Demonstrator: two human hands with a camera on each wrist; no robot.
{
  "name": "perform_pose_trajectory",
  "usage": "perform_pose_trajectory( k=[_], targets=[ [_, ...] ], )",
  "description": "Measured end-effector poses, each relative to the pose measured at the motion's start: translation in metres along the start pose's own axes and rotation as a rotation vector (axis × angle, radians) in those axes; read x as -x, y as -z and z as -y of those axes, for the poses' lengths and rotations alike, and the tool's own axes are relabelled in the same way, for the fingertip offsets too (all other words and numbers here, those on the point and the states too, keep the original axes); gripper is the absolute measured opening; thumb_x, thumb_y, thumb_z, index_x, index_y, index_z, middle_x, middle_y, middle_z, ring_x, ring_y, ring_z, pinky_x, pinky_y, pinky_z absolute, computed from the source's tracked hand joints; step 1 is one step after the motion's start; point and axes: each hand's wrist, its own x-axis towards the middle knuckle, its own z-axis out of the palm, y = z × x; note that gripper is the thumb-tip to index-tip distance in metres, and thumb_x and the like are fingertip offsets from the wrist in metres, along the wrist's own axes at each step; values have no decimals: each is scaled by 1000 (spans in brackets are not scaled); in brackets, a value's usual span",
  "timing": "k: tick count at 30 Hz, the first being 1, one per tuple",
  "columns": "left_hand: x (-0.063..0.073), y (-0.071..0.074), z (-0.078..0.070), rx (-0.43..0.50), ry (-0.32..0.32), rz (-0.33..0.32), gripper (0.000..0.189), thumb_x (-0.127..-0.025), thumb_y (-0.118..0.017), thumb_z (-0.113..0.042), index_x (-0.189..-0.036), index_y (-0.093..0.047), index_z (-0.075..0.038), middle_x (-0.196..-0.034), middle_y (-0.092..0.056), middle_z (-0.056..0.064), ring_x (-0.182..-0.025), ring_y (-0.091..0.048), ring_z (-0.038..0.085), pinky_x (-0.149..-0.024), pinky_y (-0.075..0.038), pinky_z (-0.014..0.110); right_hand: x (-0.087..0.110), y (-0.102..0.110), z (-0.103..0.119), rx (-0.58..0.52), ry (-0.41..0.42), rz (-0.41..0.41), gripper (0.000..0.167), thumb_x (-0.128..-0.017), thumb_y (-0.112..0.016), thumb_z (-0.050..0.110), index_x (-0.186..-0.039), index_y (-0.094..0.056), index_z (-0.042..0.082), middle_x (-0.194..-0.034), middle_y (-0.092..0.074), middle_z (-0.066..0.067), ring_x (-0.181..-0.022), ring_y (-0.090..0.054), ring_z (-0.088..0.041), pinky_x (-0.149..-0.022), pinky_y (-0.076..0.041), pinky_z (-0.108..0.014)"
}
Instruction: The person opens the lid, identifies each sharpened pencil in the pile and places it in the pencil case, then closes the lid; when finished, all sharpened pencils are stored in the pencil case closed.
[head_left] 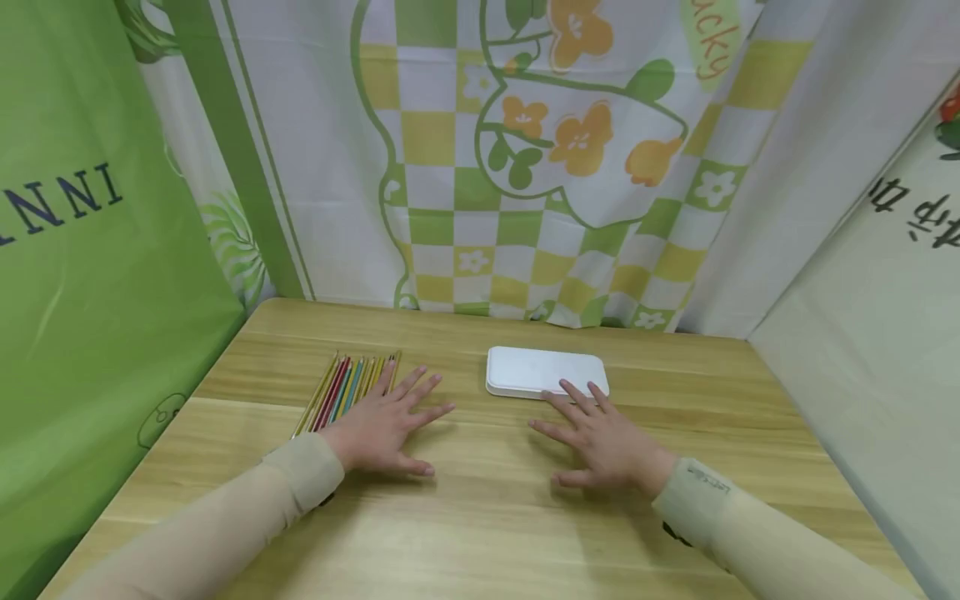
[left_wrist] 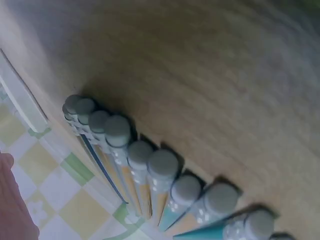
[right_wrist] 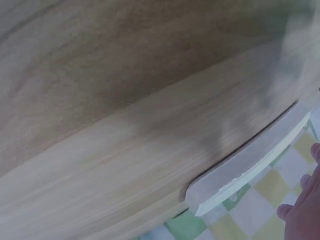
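Note:
Several colored pencils (head_left: 348,385) lie side by side at the left of the table, in yellow, red and blue-green. In the left wrist view the rounded grey ends of the pencils (left_wrist: 163,164) face the camera. My left hand (head_left: 386,423) is spread just right of the pencils, overlapping some of them in the head view, and grips nothing. A white, flat, rounded case (head_left: 546,372) lies closed toward the back middle. My right hand (head_left: 603,437) is spread in front of the case, its fingertips at the case's front edge. In the right wrist view the case's side (right_wrist: 245,160) shows beyond the wood.
The wooden table (head_left: 480,517) runs back to a checked, flowered curtain (head_left: 510,208). A green cloth (head_left: 97,275) hangs along the left side, and a pale printed cloth (head_left: 885,333) along the right.

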Motion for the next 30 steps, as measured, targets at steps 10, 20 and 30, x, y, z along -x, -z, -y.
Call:
perform_pose_trajectory(
  k=[10, 20, 30],
  targets=[
    [-9, -7, 3, 206, 103, -47, 91, -93, -48, -77, -164, -31, -22, -169, -16, 20, -155, -7, 43, -118, -2, 71, -6, 0, -13, -82, -125, -51, 76, -96, -58, 64, -155, -48, 16, -160, -35, -24, -147, -27, -51, -111, -27, -74],
    [-38, 6, -3, 422, 228, -104, 86, -100, -47, -67, -166, -21, -18, -170, -14, 18, -156, -6, 37, -121, -8, 63, -18, 1, -21, -186, -218, -83, 72, -98, -65, 47, -157, -43, 13, -159, -35, -28, -145, -28, -55, -111, -27, -74],
    [-75, -2, -4, 726, 330, -132, 89, -97, -69, -48, -163, -26, -7, -167, -25, 19, -153, -22, 37, -122, -21, 54, -25, -1, -33, -266, -290, -173, 69, -93, -77, 21, -152, -47, 2, -143, -48, -33, -133, -45, -55, -108, -38, -67]
  ],
)
